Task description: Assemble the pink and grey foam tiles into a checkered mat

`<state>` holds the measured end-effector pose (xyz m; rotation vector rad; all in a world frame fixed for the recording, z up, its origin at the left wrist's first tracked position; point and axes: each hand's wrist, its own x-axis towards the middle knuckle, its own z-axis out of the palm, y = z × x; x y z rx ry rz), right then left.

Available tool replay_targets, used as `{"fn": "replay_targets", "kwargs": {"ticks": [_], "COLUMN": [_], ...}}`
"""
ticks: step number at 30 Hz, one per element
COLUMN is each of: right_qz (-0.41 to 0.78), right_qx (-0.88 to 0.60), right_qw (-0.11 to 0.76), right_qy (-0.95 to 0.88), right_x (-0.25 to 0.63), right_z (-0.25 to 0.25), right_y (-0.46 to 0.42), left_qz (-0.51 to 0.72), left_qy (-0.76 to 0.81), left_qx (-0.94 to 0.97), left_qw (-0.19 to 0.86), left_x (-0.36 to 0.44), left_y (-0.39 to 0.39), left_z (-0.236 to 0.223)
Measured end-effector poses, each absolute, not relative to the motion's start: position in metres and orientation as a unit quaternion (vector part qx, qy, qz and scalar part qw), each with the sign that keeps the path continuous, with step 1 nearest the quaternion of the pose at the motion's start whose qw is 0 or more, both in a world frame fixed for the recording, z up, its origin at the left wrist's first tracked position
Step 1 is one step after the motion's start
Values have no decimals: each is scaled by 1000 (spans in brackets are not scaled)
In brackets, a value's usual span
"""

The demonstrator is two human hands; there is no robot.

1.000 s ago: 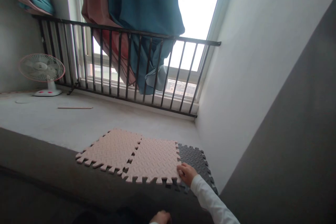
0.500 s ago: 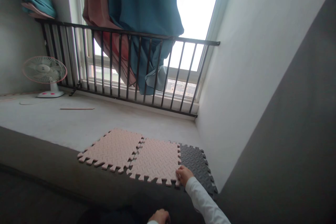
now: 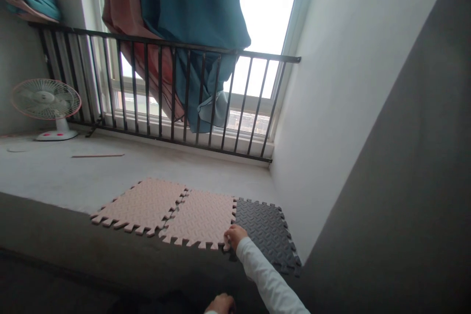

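Three interlocking foam mat tiles lie on a concrete ledge: a pink tile [image 3: 140, 204] at the left, a second pink tile [image 3: 200, 218] in the middle and a dark grey tile [image 3: 265, 230] at the right by the wall. My right hand [image 3: 234, 237], in a white sleeve, rests with curled fingers on the near right corner of the middle pink tile, at its seam with the grey one. My left hand [image 3: 221, 304] shows only as knuckles at the bottom edge; its fingers are hidden.
A black metal railing [image 3: 176, 98] runs in front of the window, with teal and pink curtains [image 3: 184, 10] draped over it. A small white fan [image 3: 46, 105] and a thin stick [image 3: 97, 155] sit on the ledge at the left. A white wall closes the right side.
The view has shifted, so the mats sit further left in frame. My right hand has stayed at the middle pink tile's near right corner, which now lies closer against the grey tile.
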<state>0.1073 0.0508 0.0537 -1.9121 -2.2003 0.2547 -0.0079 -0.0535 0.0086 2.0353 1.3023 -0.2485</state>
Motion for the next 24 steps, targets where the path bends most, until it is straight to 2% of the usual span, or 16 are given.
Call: {"fn": "replay_targets", "kwargs": {"ticks": [5,24], "right_qz": [123,129], "right_qx": [-625,-648], "right_qw": [71,85], "right_qy": [-768,-746], "right_x": [97,94], "right_z": [53,47], "right_y": [56,45], "left_qz": [-93,-60], "left_qy": [511,486], "left_qx": [777,806], "left_qw": [357,332], "left_x": [-7,-16], "left_y": [-52,-54], "left_z": [6,-3]}}
